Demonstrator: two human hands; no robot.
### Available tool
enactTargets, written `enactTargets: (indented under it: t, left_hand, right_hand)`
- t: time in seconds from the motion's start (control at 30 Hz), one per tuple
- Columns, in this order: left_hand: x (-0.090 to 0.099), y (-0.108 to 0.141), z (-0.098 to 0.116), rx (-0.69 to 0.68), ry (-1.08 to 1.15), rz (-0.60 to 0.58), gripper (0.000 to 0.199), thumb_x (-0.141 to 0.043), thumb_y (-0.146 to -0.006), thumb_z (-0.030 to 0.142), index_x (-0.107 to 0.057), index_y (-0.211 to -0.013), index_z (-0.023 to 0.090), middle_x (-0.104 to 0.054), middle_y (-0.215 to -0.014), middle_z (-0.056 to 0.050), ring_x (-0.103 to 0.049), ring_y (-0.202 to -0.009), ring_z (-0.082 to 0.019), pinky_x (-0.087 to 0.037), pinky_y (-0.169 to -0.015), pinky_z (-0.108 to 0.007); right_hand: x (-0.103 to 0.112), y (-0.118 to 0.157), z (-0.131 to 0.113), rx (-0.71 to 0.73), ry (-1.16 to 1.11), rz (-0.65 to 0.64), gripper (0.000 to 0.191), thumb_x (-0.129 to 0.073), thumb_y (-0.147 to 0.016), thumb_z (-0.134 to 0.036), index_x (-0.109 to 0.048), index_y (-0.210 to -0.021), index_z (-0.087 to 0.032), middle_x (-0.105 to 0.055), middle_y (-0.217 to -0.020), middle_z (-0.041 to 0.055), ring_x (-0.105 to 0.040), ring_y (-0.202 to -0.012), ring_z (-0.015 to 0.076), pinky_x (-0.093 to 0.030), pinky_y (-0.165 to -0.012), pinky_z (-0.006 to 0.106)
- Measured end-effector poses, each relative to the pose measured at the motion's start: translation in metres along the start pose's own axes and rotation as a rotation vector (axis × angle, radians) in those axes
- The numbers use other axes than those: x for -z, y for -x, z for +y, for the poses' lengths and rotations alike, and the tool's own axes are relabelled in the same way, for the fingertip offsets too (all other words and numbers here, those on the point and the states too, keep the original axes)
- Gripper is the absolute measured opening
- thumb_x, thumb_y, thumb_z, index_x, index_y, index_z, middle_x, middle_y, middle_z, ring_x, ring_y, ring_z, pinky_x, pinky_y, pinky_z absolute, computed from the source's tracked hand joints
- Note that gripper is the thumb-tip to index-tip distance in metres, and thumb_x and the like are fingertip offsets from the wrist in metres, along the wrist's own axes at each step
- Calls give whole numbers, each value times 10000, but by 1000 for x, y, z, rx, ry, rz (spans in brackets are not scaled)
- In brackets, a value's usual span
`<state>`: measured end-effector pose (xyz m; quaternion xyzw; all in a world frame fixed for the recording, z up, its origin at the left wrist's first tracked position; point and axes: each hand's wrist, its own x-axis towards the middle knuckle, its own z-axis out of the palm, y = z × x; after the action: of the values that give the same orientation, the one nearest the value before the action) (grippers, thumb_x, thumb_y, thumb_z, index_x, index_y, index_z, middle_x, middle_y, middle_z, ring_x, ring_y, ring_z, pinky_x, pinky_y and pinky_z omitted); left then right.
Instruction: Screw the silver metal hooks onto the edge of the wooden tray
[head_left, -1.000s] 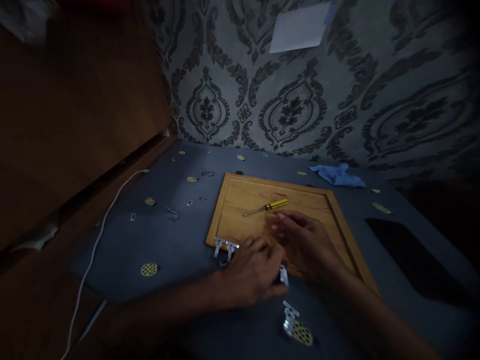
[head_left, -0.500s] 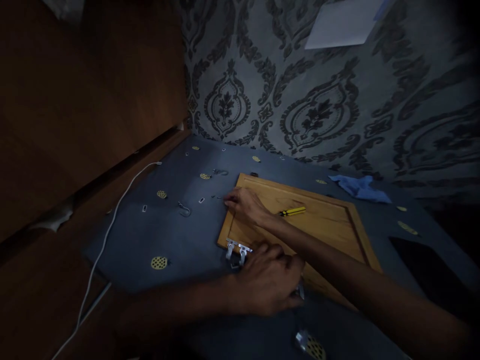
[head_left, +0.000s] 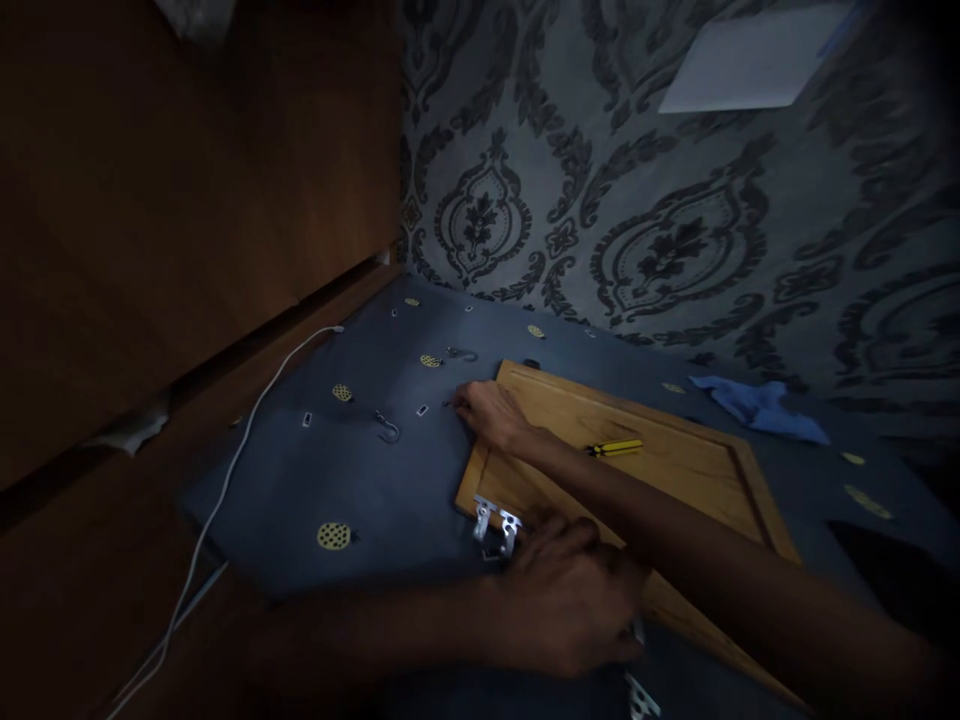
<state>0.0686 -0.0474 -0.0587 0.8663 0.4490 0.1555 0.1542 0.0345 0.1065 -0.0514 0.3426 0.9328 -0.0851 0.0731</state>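
Note:
My right hand point(head_left: 491, 412) reaches over the far left corner of a wooden board point(head_left: 675, 480). Its fingertips are pinched down on the cloth, over a spot where a small screw lay; another tiny screw-like piece point(head_left: 448, 404) lies just left of them. My left hand point(head_left: 574, 600) is curled at the board's near edge, blurred; what its fingers hold is hidden. Shiny metal brackets point(head_left: 495, 525) stand at the board's near left corner, beside its knuckles. Another metal piece point(head_left: 641, 698) shows below that hand. Yellow-handled pliers point(head_left: 616, 448) lie on the board.
Two metal hooks, one nearer point(head_left: 388, 428) and one farther point(head_left: 461, 354), lie on the grey patterned tablecloth point(head_left: 390, 490). A blue cloth point(head_left: 761, 408) lies at the back right, a dark flat object point(head_left: 892, 575) at the right. A white cable point(head_left: 232, 450) runs along the left wooden furniture point(head_left: 202, 220).
The view has shifted, so most things sit farther right in the picture. My right fingertips have moved left on the cloth, covering one of the small screws. My left hand has moved slightly nearer.

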Motion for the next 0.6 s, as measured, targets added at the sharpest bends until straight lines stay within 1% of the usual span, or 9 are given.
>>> enactTargets:
  t: [0.2, 0.3, 0.37, 0.4, 0.43, 0.47, 0.5, 0.53, 0.6]
  left_hand:
    - [-2, -1, -1, 0, -12, 24, 514, -630, -965, 428, -521, -1288, 43, -707, -1150, -166, -589, -1160, -317, -450, -991, -449]
    - [1, -1, -1, 13, -7, 2, 519, -657, -955, 434, -525, -1281, 52, -706, -1149, -169, -596, -1161, -311, -465, -981, -450]
    - [4, -1, 1, 38, 0, -15, 527, -669, -950, 437, -520, -1285, 59, -709, -1124, -164, -608, -1153, -316, -473, -974, -452]
    - [6, 0, 2, 52, 0, -21, 539, -677, -946, 438, -512, -1293, 61, -708, -1120, -163, -609, -1157, -322, -472, -981, -459]
    - [7, 1, 3, 35, 1, -24, 503, -666, -956, 425, -519, -1279, 69, -704, -1128, -162, -604, -1169, -321, -468, -992, -458]
    - [9, 2, 3, 24, -2, -25, 455, -668, -959, 408, -535, -1247, 82, -696, -1142, -162, -598, -1175, -321, -466, -995, -454]
    - [10, 2, 4, 38, -3, -33, 430, -687, -949, 379, -540, -1230, 87, -689, -1148, -160, -596, -1170, -319, -470, -989, -446]
    - [11, 3, 4, 57, 3, -45, 424, -703, -941, 349, -535, -1231, 90, -685, -1143, -153, -592, -1175, -314, -473, -981, -431]
    - [11, 3, 4, 67, 16, -54, 411, -708, -939, 322, -525, -1231, 97, -682, -1134, -142, -581, -1184, -311, -477, -977, -423]
  right_hand:
    - [5, 0, -4, 47, -3, -3, 375, -656, -974, -380, -615, -1294, -190, -637, -1307, 102, -662, -1117, 242, -582, -925, 451]
    - [9, 4, -4, 78, -73, 41, 376, -656, -974, -380, -614, -1295, -189, -636, -1308, 103, -662, -1116, 242, -582, -926, 452]
    - [15, 10, -1, 82, -159, 92, 379, -653, -976, -381, -612, -1293, -177, -642, -1294, 102, -667, -1096, 238, -587, -915, 458]
    - [19, 15, 2, 72, -212, 130, 366, -651, -977, -380, -619, -1278, -174, -651, -1273, 98, -673, -1074, 231, -591, -901, 448]
    - [24, 22, 6, 55, -268, 173, 326, -656, -975, -371, -638, -1229, -167, -672, -1216, 87, -682, -1025, 213, -597, -875, 426]
    - [28, 31, 12, 36, -328, 227, 252, -671, -963, -330, -664, -1142, -153, -698, -1114, 65, -689, -959, 193, -596, -841, 397]
    - [32, 41, 19, 5, -388, 295, 135, -667, -941, -247, -693, -1030, -148, -718, -983, 52, -690, -894, 183, -582, -809, 348]
    - [35, 55, 28, -26, -443, 360, 82, -648, -918, -187, -700, -972, -155, -718, -900, 36, -688, -847, 172, -566, -766, 303]
    - [37, 89, 43, -101, -529, 479, 125, -600, -893, -157, -697, -971, -168, -710, -850, 19, -672, -773, 150, -529, -679, 260]
